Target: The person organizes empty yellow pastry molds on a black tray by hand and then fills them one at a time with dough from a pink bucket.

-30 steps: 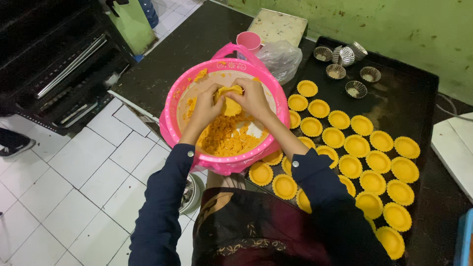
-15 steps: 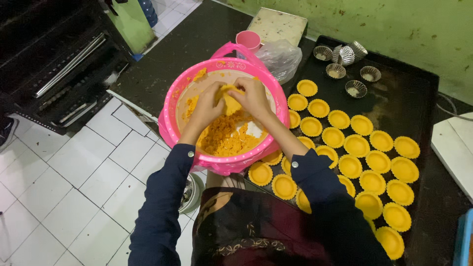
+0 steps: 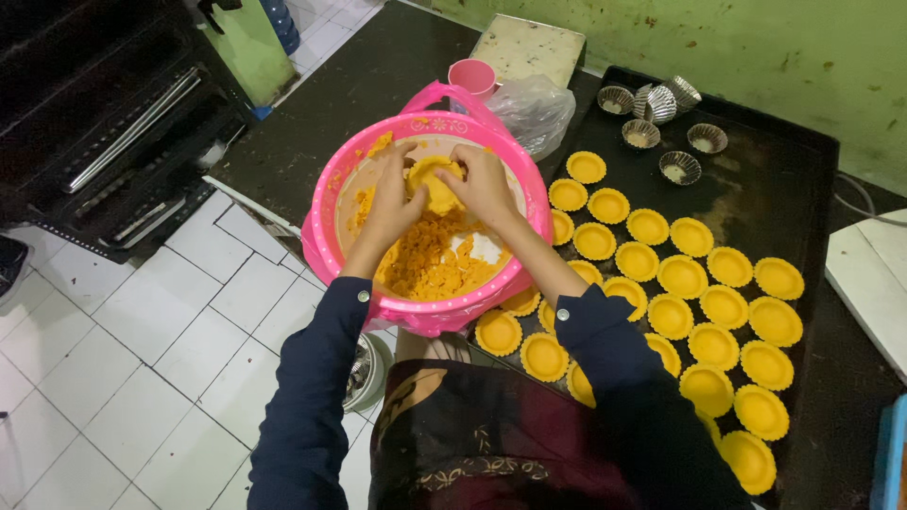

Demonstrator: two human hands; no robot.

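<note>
1. A lump of orange dough (image 3: 436,181) sits over the pink basin (image 3: 331,247), pinched between both hands
2. The left hand (image 3: 392,198) and right hand (image 3: 484,184) are each closed around that lump
3. Loose dough crumbs (image 3: 430,264) remain in the basin, so more is left to shape
4. Many filled tart moulds (image 3: 723,307) already line the black tray (image 3: 803,198); a few empty metal moulds (image 3: 661,104) wait at its far end

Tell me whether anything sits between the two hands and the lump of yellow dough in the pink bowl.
Nothing visible does. The left hand and the right hand both already press on the lump of dough from either side, above the crumbled dough in the pink bowl.
</note>
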